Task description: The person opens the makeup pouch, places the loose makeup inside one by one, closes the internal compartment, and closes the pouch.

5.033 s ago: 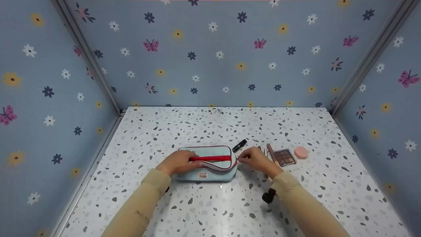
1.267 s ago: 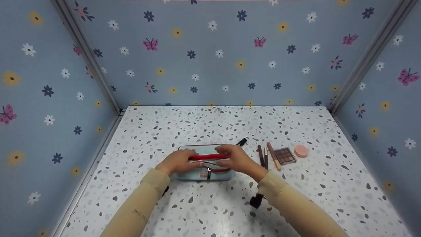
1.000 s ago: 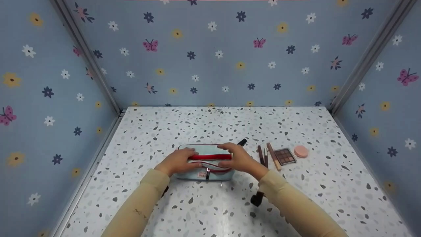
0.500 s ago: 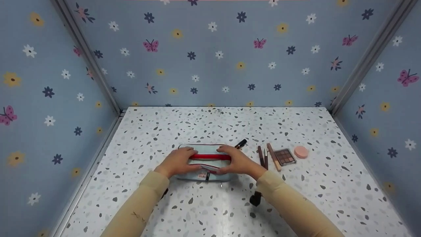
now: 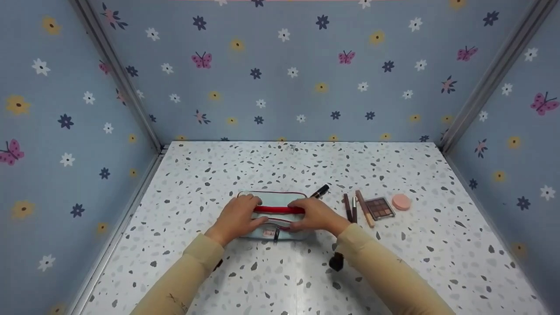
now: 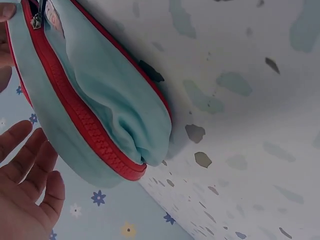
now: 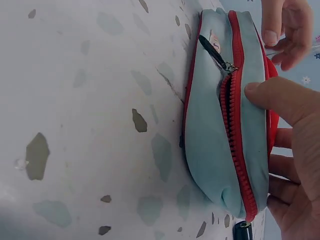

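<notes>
One pouch (image 5: 280,199): pale blue with red piping, lying on the speckled table (image 5: 210,175) between both hands.
Long axis: running left to right across the table, roughly parallel to its far edge.
Facing: label (image 5: 268,233) side turned toward the near side.
Red handle (image 5: 278,209): stretched along the top, in line with the long axis.
Zip pull (image 5: 276,234): hanging down the front near the middle, with a gap between the teeth to its right.
Left hand (image 5: 234,218): at the pouch's left end, fingers loosely extended, unclenched; cannot tell if touching.
Right hand (image 5: 321,215): gripping the top near the right end, thumb in front, fingers behind.
Black tube (image 5: 320,191): just beyond the right rear corner, slanting away to the right.
Farther right: brown sticks (image 5: 364,208), palette (image 5: 379,208), pink round piece (image 5: 401,202).
</notes>
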### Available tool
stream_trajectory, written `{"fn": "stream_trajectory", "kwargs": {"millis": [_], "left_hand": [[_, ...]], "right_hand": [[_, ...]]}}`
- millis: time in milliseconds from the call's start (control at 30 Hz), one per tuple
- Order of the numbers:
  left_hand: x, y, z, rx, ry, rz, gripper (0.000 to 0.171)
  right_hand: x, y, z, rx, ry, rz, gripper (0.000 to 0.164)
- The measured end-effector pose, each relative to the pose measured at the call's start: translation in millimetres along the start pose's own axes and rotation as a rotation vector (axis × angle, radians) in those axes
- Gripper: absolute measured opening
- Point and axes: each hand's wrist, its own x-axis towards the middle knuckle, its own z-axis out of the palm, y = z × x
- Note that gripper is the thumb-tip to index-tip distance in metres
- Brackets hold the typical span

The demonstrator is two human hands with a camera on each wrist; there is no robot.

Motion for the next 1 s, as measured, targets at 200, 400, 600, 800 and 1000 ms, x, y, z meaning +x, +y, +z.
{"fn": "stream_trajectory", "kwargs": {"millis": [200, 400, 600, 800, 1000], "left_hand": [[-5.7, 10.3, 2.4, -0.012, 0.027, 0.002, 0.035], [-7.2, 18.2, 7.8, -0.013, 0.089, 0.009, 0.035], [-7.1, 25.9, 14.8, -0.062, 0.057, -0.035, 0.033], [-5.9, 31.3, 23.1, -0.117, 0.026, -0.057, 0.029], [-4.4, 36.7, 31.9, -0.107, -0.002, -0.091, 0.034]], "right_hand": [[5, 0, -5, 0.029, 0.011, -0.002, 0.048], [9, 3, -8, 0.098, 0.006, 0.040, 0.047], [11, 7, -9, 0.145, 0.010, 0.067, 0.049], [11, 9, -11, 0.189, 0.020, 0.075, 0.049], [10, 10, -13, 0.259, 0.009, 0.091, 0.052]]}}
